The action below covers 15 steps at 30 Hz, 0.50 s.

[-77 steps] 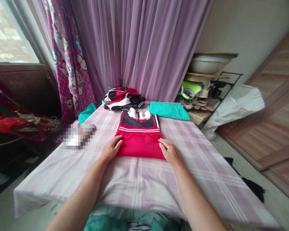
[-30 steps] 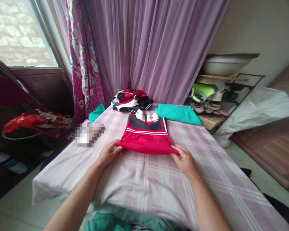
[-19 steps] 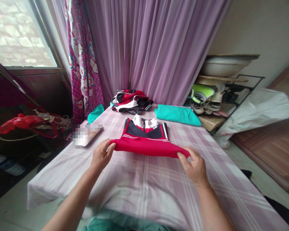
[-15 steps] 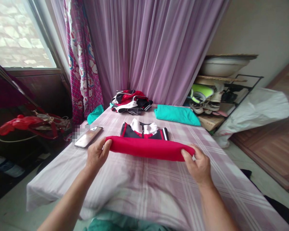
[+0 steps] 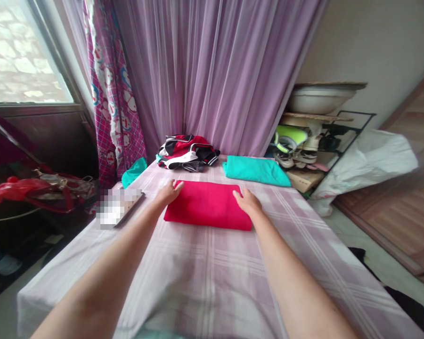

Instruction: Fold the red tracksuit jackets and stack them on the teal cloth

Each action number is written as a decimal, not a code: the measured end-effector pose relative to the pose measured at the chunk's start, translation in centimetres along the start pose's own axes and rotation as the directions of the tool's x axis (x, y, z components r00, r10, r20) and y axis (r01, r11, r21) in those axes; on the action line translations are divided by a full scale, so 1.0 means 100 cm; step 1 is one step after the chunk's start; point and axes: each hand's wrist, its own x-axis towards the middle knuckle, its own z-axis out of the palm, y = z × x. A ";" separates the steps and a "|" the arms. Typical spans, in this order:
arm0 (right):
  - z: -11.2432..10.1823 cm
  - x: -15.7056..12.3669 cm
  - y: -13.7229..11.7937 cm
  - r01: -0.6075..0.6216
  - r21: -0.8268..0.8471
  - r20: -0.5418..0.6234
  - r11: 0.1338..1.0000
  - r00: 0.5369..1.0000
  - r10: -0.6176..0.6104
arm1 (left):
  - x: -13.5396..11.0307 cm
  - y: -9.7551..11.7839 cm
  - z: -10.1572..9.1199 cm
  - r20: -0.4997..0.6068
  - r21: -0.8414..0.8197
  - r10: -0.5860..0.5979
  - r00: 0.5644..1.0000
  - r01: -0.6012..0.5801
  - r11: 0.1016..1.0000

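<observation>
A folded jacket (image 5: 209,205) lies on the bed-like surface before me, with only its plain red side showing as a neat rectangle. My left hand (image 5: 169,193) is at its far left corner, thumb over the top and the other fingers around the edge. At the right edge, my right hand (image 5: 248,201) pinches the far corner, thumb on the red cloth. Both arms reach forward on either side of the jacket. Its dark and white collar part is hidden beneath the red side.
A crumpled red, black and white garment (image 5: 189,153) lies behind. Right of it is a folded turquoise garment (image 5: 256,170). A phone (image 5: 129,207) rests at left on the plaid sheet (image 5: 198,273). A shoe rack (image 5: 334,155) and white sack (image 5: 374,165) stand at right.
The red flap, held up edge-on before, now lies folded over the jacket and covers its collar. Both hands moved forward and closer together.
</observation>
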 end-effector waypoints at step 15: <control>0.021 -0.019 -0.067 0.403 -0.153 -0.202 0.902 0.881 -0.428 | -0.010 0.042 0.037 0.038 0.312 0.299 0.953 -0.296 0.903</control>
